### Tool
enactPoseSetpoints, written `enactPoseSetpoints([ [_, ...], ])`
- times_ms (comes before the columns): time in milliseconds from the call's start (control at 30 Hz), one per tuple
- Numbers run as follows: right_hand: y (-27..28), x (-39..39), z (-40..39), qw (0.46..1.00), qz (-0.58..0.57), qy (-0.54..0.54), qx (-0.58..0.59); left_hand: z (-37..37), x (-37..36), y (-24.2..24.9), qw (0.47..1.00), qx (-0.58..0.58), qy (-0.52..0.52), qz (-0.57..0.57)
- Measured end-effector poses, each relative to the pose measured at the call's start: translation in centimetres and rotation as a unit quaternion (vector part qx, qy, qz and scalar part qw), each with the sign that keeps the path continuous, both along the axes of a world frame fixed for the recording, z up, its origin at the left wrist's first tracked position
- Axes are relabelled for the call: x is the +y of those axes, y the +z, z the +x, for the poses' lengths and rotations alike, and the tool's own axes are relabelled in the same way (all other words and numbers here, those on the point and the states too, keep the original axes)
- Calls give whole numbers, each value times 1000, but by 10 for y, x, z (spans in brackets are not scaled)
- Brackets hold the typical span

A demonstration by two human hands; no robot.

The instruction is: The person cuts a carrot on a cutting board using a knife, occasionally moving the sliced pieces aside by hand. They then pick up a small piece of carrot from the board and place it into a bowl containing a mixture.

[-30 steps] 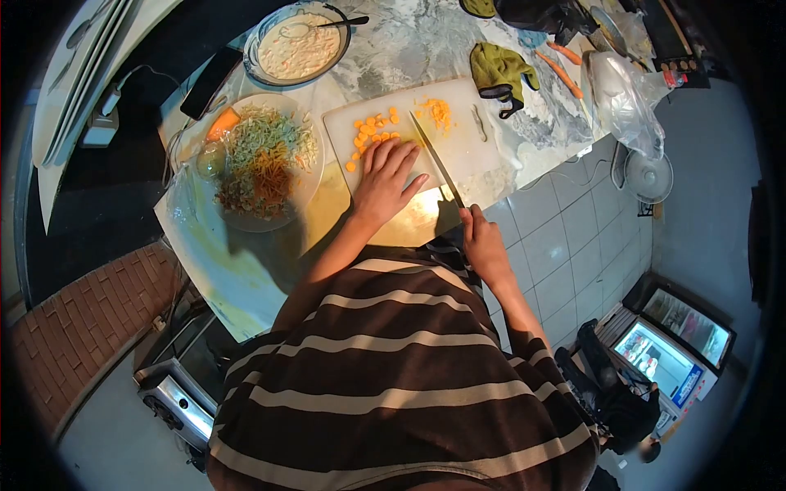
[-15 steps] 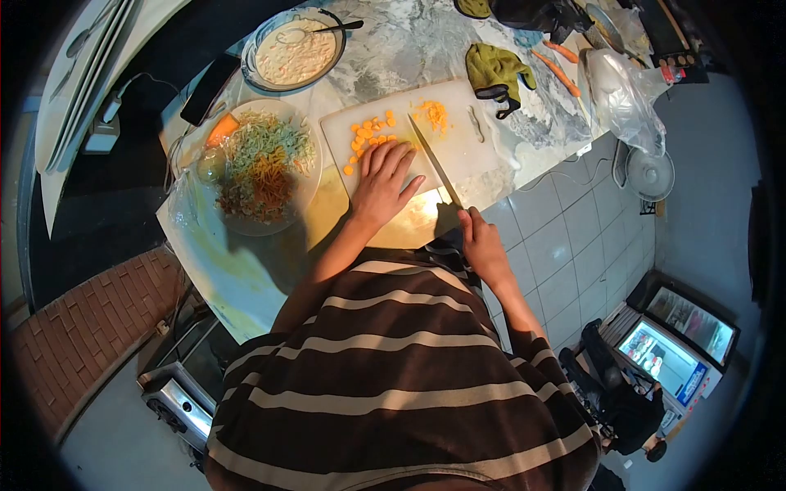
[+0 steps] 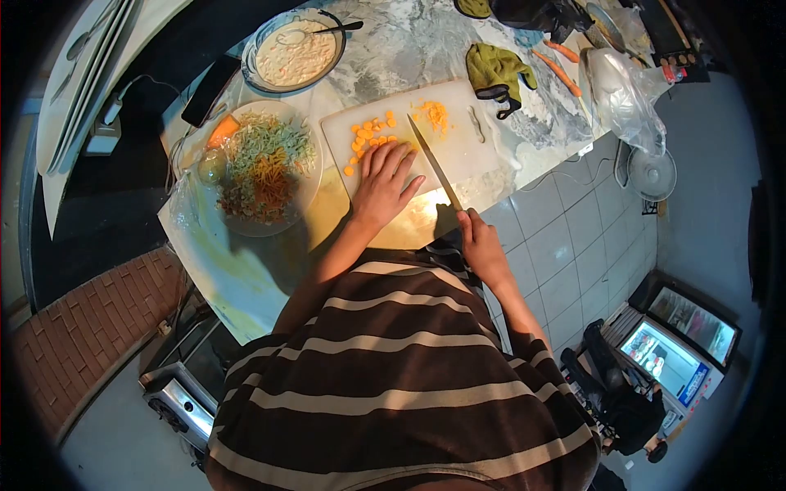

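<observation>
A white cutting board [image 3: 467, 155] lies on the marble-patterned counter. My left hand [image 3: 383, 186] is over its lower left part, fingertips pressed down near orange slices [image 3: 371, 131]; whatever lies under the fingers is hidden. My right hand [image 3: 481, 245] is closed round the handle of a long knife [image 3: 436, 164]. The blade slants up and left across the board, its tip between the slices and a heap of finely chopped orange pieces [image 3: 432, 116]. The blade is a little to the right of my left fingertips.
A large plate [image 3: 313, 176] of shredded vegetables stands left, below a bowl [image 3: 296, 57] with creamy mixture and a spoon. Green gloves [image 3: 498, 72], carrots [image 3: 558, 74] and a plastic bag [image 3: 622, 94] lie right. A phone [image 3: 210, 90] is upper left; another person [image 3: 634, 417] is lower right.
</observation>
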State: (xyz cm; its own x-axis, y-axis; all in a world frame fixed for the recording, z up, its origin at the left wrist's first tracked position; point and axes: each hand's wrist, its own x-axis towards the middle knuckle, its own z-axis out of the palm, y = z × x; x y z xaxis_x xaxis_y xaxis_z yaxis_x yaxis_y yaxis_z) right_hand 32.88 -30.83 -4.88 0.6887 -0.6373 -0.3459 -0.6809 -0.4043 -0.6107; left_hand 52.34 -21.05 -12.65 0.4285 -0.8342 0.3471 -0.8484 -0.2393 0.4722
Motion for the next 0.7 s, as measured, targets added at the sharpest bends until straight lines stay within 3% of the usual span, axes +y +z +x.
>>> enactPoseSetpoints([
  [67,1,0,1,999,20,-6,40,0,0,0,1000,1,-1,-3],
  [700,-5,4,1,999,-38,17,12,0,2,3,1000,0,3,-21],
])
